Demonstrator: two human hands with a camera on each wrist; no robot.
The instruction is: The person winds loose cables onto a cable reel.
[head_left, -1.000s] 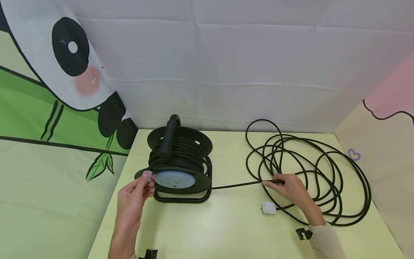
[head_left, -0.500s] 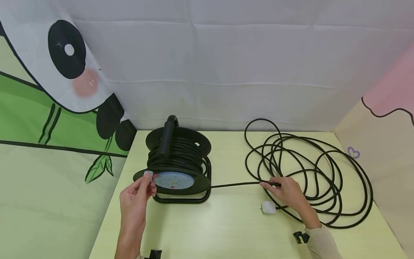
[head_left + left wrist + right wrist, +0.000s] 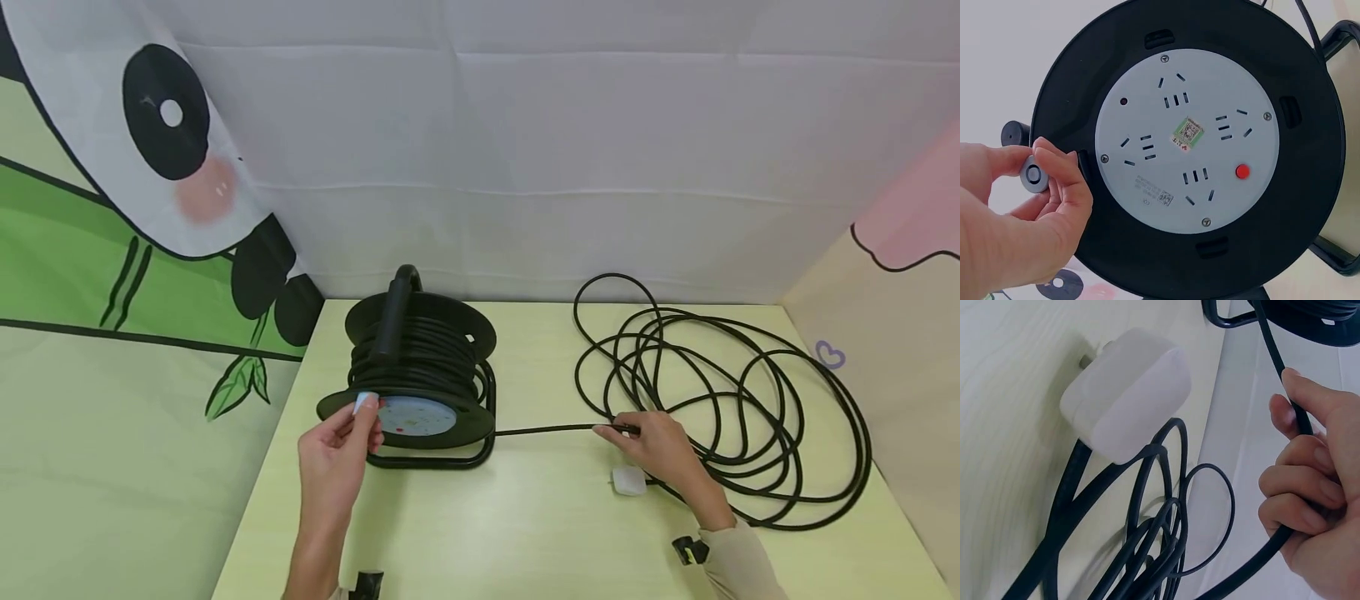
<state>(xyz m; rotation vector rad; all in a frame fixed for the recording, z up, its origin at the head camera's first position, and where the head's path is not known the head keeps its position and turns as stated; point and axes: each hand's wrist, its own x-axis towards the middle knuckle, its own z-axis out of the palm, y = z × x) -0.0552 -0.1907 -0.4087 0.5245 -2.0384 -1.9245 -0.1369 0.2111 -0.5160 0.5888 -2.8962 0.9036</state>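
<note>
A black cable reel (image 3: 411,358) with a carry handle stands on the table at left, cable wound round its drum. Its pale grey socket face (image 3: 1147,212) has a red button. My left hand (image 3: 333,467) pinches the small grey crank knob (image 3: 1034,175) at the edge of the reel's front disc. From the reel, a black cable (image 3: 543,431) runs right to my right hand (image 3: 660,450). In the right wrist view, thumb and fingers curl round this cable. Beyond that hand lies a loose tangle of cable (image 3: 795,500).
A white plug (image 3: 628,481) on the cable's end lies on the table (image 3: 487,533) just in front of my right hand. The tangle reaches the table's right edge. Cloth backdrops (image 3: 525,167) stand behind and at both sides.
My left hand has moved slightly right and up with the knob, nearer the socket face. My right hand has shifted a little left along the cable line, towards the reel.
</note>
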